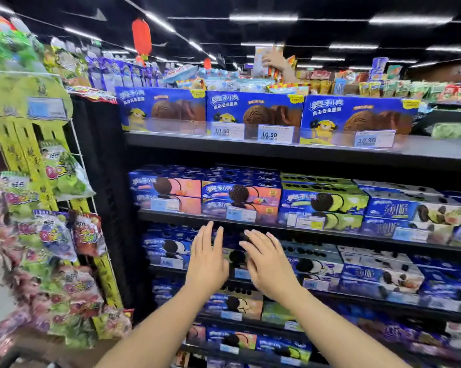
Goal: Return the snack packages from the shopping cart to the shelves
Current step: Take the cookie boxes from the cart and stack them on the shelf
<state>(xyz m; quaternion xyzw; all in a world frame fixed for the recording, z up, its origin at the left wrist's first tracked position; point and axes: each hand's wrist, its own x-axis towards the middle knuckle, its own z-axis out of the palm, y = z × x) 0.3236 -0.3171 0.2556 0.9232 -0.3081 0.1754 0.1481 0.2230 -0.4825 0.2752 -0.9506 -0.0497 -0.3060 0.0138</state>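
Note:
Both my hands reach forward to the third shelf [317, 236] of a dark rack filled with blue cookie boxes. My left hand [207, 257] is flat, fingers apart, holding nothing. My right hand [266, 261] is beside it, fingers spread, also holding nothing. Between and behind them sits a blue cookie box [236, 254] on that shelf; whether the fingertips touch it I cannot tell. The shopping cart is out of view.
Large blue cookie boxes [254, 110] with price tags line the top shelf. A wire rack of candy bags [56, 235] hangs at the left. Another person's hand [275, 61] holds a package beyond the top of the shelf. Lower shelves hold more boxes.

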